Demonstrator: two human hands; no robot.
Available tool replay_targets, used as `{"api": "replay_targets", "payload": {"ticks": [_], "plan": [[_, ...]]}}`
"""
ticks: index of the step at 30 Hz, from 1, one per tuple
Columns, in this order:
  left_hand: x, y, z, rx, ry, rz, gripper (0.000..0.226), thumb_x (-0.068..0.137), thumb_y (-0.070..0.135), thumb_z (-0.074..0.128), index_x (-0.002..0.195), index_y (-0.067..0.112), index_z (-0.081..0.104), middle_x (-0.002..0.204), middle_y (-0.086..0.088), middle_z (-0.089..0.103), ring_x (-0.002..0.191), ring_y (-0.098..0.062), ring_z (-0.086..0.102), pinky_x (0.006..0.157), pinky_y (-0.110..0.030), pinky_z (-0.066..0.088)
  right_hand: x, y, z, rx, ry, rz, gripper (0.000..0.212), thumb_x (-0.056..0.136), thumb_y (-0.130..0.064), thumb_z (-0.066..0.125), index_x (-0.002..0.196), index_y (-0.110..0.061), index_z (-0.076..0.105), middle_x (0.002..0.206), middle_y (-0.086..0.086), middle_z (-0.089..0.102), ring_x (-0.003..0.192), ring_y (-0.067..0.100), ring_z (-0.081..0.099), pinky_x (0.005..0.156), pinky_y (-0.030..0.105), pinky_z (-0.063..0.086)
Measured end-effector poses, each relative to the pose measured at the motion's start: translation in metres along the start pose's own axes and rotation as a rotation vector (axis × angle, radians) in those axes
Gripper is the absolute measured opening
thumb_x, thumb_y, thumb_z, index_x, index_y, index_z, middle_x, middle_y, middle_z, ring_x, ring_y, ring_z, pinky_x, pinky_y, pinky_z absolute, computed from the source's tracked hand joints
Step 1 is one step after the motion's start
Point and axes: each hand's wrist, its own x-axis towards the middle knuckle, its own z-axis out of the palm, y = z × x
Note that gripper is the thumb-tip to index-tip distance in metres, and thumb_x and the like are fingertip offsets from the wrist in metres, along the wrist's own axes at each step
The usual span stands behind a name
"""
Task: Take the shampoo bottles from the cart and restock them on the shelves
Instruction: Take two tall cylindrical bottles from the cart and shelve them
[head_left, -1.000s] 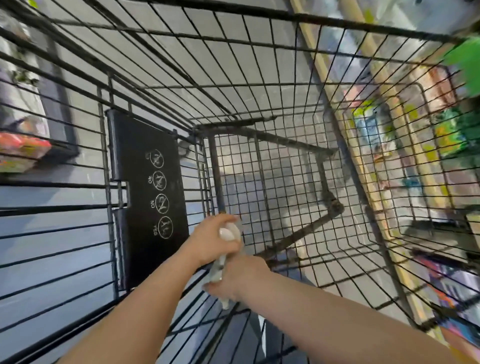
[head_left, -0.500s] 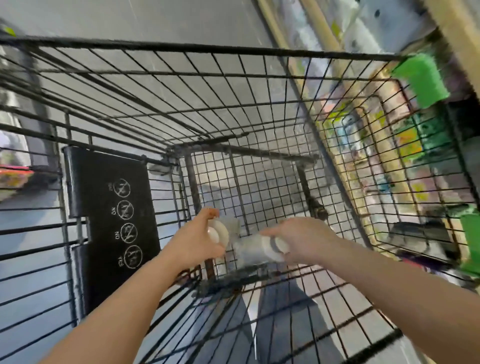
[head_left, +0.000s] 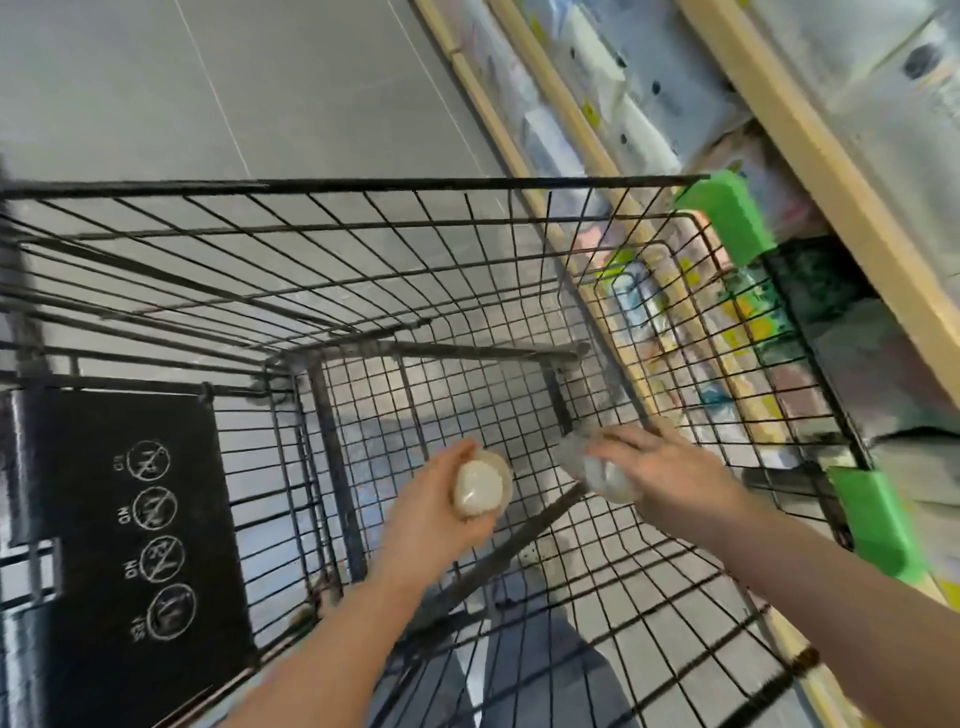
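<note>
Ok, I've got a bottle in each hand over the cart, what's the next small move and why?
Probably lift both hands up and to the right, toward the shelves. The left hand grips one bottle and the right hand grips the other bottle, both already clear of the cart floor, and no more bottles show in the basket.

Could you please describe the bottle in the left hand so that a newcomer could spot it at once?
Look inside the black wire cart, above its mesh floor. Two hands each hold a pale bottle there. The left hand grips the bottle whose round whitish end faces the camera, nearer the black placard.
</note>
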Motion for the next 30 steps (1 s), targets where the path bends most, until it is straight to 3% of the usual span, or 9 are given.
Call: {"api": "replay_targets", "payload": {"ticks": [7, 10, 12, 15, 19, 20, 22, 26, 30], "plan": [[-0.013, -0.011, 0.040, -0.541, 0.236, -0.101, 0.082, 0.059, -0.006, 0.077, 0.120, 0.034, 0.039, 0.114, 0.023, 0.046, 0.108, -0.004, 0.045, 0.070, 0.008, 0.036, 0.004, 0.024, 0.025, 0.691, 0.262, -0.059, 0.086, 0.067, -0.007, 0.077, 0.124, -0.046, 0.025, 0.130, -0.024, 0.025, 0.117, -0.004, 0.031, 0.091, -0.001, 0.023], [-0.004, -0.028, 0.043, -0.621, 0.235, -0.194, 0.096, 0.058, -0.012, 0.075, 0.123, 0.041, 0.027, 0.127, 0.010, 0.041, 0.116, -0.005, 0.041, 0.086, -0.001, 0.037, 0.010, 0.037, 0.033, 0.993, 0.202, 0.010, 0.105, 0.058, 0.001, 0.080, 0.112, -0.060, 0.013, 0.122, -0.033, 0.023, 0.108, -0.013, 0.038, 0.090, 0.003, 0.034], [0.007, -0.037, 0.045, -0.509, 0.107, -0.222, 0.101, 0.058, -0.007, 0.078, 0.123, 0.048, 0.023, 0.130, 0.006, 0.038, 0.122, -0.014, 0.037, 0.101, -0.026, 0.038, 0.020, 0.045, 0.039, 0.918, 0.066, 0.006, 0.109, 0.058, -0.002, 0.081, 0.113, -0.060, 0.007, 0.127, -0.027, 0.023, 0.120, -0.004, 0.031, 0.097, 0.013, 0.026], [0.027, -0.058, 0.051, -0.458, -0.044, -0.293, 0.099, 0.061, -0.005, 0.078, 0.133, 0.037, 0.025, 0.127, 0.003, 0.042, 0.115, -0.013, 0.040, 0.091, -0.022, 0.042, 0.040, 0.048, 0.049, 0.710, -0.071, -0.051, 0.110, 0.062, -0.010, 0.081, 0.126, -0.049, 0.002, 0.133, -0.024, 0.016, 0.127, -0.002, 0.018, 0.100, 0.012, 0.015], [0.030, -0.065, 0.058, -0.264, -0.266, -0.604, 0.133, 0.030, 0.072, 0.073, 0.136, 0.003, 0.033, 0.142, -0.015, 0.036, 0.134, -0.026, 0.030, 0.107, -0.028, 0.023, 0.070, 0.031, 0.059, 0.625, 0.012, -0.182, 0.089, 0.062, -0.015, 0.082, 0.136, -0.017, 0.033, 0.142, 0.001, 0.032, 0.132, 0.016, 0.028, 0.111, 0.022, 0.018], [0.027, -0.066, 0.057, -0.286, -0.266, -0.651, 0.129, 0.028, 0.069, 0.075, 0.128, -0.005, 0.040, 0.134, -0.021, 0.042, 0.131, -0.029, 0.032, 0.108, -0.030, 0.020, 0.075, 0.028, 0.062, 0.643, 0.035, -0.189, 0.083, 0.061, -0.018, 0.082, 0.131, -0.017, 0.039, 0.134, 0.001, 0.039, 0.126, 0.015, 0.033, 0.109, 0.025, 0.025], [0.032, -0.057, 0.052, -0.400, -0.189, -0.713, 0.060, 0.059, 0.034, 0.080, 0.095, -0.003, 0.051, 0.101, -0.017, 0.050, 0.115, -0.032, 0.041, 0.101, -0.035, 0.027, 0.081, 0.023, 0.071, 0.686, 0.066, -0.204, 0.076, 0.059, -0.021, 0.083, 0.123, -0.027, 0.041, 0.119, -0.009, 0.041, 0.115, 0.009, 0.038, 0.103, 0.027, 0.034], [0.039, -0.047, 0.060, -0.516, 0.050, -0.504, 0.042, 0.061, 0.002, 0.079, 0.079, 0.020, 0.045, 0.080, 0.004, 0.046, 0.081, 0.010, 0.060, 0.069, -0.008, 0.045, 0.082, 0.025, 0.071, 0.821, 0.092, -0.137, 0.073, 0.058, -0.015, 0.083, 0.106, -0.041, 0.036, 0.109, -0.019, 0.042, 0.106, 0.002, 0.041, 0.094, 0.019, 0.037], [0.032, -0.032, 0.047, -0.505, 0.027, -0.281, 0.038, 0.062, -0.002, 0.078, 0.077, 0.026, 0.057, 0.067, 0.014, 0.068, 0.074, 0.004, 0.063, 0.067, -0.009, 0.048, 0.069, 0.028, 0.059, 1.109, 0.063, -0.065, 0.067, 0.063, -0.006, 0.080, 0.103, -0.041, 0.039, 0.105, -0.023, 0.048, 0.097, -0.009, 0.048, 0.075, 0.000, 0.037]]}}
